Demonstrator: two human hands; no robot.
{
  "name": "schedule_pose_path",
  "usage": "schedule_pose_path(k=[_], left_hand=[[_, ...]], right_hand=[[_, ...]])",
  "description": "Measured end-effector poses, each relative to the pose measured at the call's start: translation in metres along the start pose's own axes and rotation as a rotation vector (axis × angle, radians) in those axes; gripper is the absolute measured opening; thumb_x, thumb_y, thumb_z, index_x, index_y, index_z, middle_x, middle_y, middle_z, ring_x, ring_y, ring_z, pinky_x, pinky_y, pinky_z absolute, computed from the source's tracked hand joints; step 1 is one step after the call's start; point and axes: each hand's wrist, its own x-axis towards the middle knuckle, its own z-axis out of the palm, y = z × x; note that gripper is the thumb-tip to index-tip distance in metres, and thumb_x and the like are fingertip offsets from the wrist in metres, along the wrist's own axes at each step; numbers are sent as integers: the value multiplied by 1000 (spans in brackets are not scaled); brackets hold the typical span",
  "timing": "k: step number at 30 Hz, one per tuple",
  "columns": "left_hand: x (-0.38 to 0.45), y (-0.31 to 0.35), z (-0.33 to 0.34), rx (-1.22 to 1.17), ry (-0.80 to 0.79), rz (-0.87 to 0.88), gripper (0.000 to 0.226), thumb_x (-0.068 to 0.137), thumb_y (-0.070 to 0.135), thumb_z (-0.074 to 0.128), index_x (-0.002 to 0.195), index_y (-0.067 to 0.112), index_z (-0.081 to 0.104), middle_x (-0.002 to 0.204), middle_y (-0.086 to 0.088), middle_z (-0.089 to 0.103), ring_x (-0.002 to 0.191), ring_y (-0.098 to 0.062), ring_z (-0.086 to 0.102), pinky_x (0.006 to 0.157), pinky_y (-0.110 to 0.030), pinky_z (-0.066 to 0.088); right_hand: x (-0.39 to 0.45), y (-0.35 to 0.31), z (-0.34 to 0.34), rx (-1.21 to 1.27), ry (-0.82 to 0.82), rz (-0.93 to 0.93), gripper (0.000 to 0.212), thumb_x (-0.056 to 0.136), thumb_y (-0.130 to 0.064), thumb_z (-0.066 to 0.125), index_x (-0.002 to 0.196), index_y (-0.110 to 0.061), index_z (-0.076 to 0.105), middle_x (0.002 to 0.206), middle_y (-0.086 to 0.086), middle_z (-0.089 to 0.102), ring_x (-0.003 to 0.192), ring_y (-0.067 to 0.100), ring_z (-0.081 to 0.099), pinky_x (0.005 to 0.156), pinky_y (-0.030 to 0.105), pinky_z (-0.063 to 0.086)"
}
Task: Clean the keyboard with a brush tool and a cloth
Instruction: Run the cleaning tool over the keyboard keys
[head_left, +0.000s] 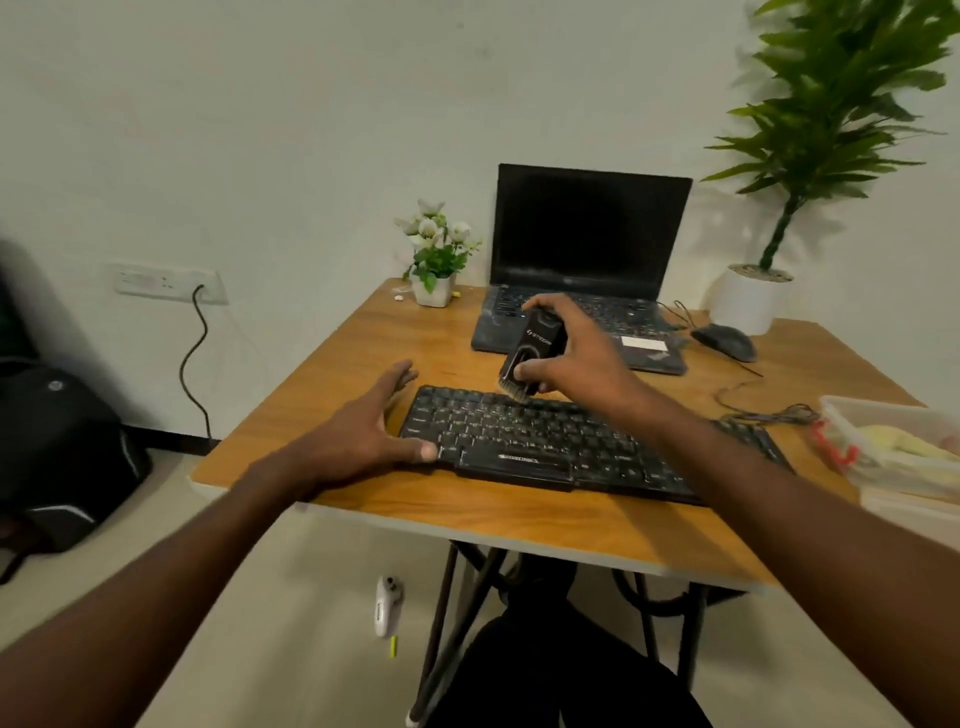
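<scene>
Keyboard first: the flat black plastic keyboard (571, 447) lies across the near half of the wooden tabletop (363, 353), angled so its left end sits farther from me than its right. I see pale legends on dark keys, a white brand mark on the front lip below the space bar, and light specks scattered among the keys, which I take to be dust, though the picture is too soft for me to be sure.

My right hand (576, 348) grips a black block-shaped brush tool (535, 345) with white lettering on its side, thumb on the near face and fingers curled over the top. Its short dark bristles point down and touch the top row of keys near the middle of the keyboard.

My left hand (363, 431) is spread and relaxed at the keyboard's left end, grasping nothing; the thumb presses the front left corner while the fingers reach along the left edge toward the back.

Behind the keyboard an open black laptop (587, 260) with a dark screen stands, a black mouse (724, 340) just to its right. A small white pot of white flowers (436, 249) sits left of the laptop, and a tall green plant in a white pot (810, 156) fills the far right corner. A translucent plastic tray (893, 441) rests at the right edge.
</scene>
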Motion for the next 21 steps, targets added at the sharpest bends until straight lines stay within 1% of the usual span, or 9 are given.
schedule_pose_path(k=[2,4,7,8,11,14,17,19,21], left_hand=[[7,1,-2,43,-30,-30,151,52,87,84,168,45,-3,177,13,18,160,-19,24,131,-54,20],[10,4,-2,89,-43,-15,151,55,82,84,169,41,-6,177,8,18,160,-21,24,132,-57,16],[12,7,-4,149,-28,-14,147,67,69,92,170,35,-7,174,9,26,159,-21,24,132,-53,8],[12,6,-3,155,-19,-24,147,67,68,92,170,36,-7,172,12,29,158,-19,25,132,-53,7],[16,-2,-3,160,8,-4,152,52,86,90,165,52,-5,167,15,41,154,-16,36,130,-57,14],[16,-6,-2,139,27,20,147,50,86,90,163,53,2,162,15,47,150,-17,42,128,-55,19],[15,-2,-2,126,29,37,143,52,82,92,163,49,8,162,14,48,149,-16,43,128,-55,24],[13,0,-2,155,28,25,147,51,85,91,165,46,6,167,10,43,153,-20,39,128,-56,23],[13,0,-3,159,31,3,146,49,86,90,164,46,9,167,9,42,154,-23,38,128,-58,23]], right_hand=[[14,-8,19,8,-57,-7,73,78,-8,84,135,-37,48,133,0,51,111,22,63,75,41,65],[26,-15,36,-19,-98,-17,75,77,-10,84,135,-38,47,131,2,53,110,23,64,74,42,65],[41,-24,62,-50,-139,-42,73,76,-11,85,132,-39,48,125,3,57,104,22,65,71,38,65],[44,-26,70,-69,-148,-55,73,76,-11,84,132,-39,47,124,3,57,102,20,65,69,34,65],[51,-29,88,-163,-169,-119,71,78,-12,83,134,-34,45,117,0,59,95,13,64,63,20,57],[49,-27,94,-235,-224,-171,70,80,-14,81,135,-33,43,113,-3,59,94,13,65,64,21,56],[49,-32,83,-348,-422,-255,67,82,-14,79,135,-33,43,113,-7,59,96,8,64,70,24,59],[58,-42,76,-492,-516,-298,66,83,-13,78,136,-30,43,112,-6,58,96,6,61,70,22,55],[66,-49,78,-514,-458,-335,67,82,-13,79,137,-26,44,115,-1,58,97,12,61,71,22,52]])
